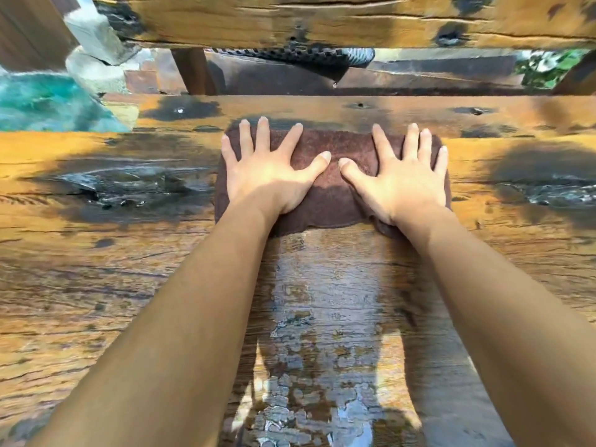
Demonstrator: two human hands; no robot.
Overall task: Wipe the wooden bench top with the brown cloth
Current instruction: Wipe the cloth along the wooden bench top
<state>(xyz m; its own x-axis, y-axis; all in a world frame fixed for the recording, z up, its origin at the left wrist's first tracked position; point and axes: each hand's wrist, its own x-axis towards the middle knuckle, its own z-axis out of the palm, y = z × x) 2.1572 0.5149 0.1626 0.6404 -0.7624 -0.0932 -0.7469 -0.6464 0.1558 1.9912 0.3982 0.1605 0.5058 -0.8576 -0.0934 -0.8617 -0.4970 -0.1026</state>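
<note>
A brown cloth lies flat on the wooden bench top, toward its far edge. My left hand presses flat on the cloth's left half with fingers spread. On the right half my right hand presses down the same way. The two thumbs almost touch at the cloth's middle. A wet, shiny streak runs from the cloth's near edge back toward me, between my forearms.
Dark wet knots mark the bench at the left and right. Beyond the far edge is a gap, then the wooden backrest plank. A turquoise surface and grey stones lie at the upper left.
</note>
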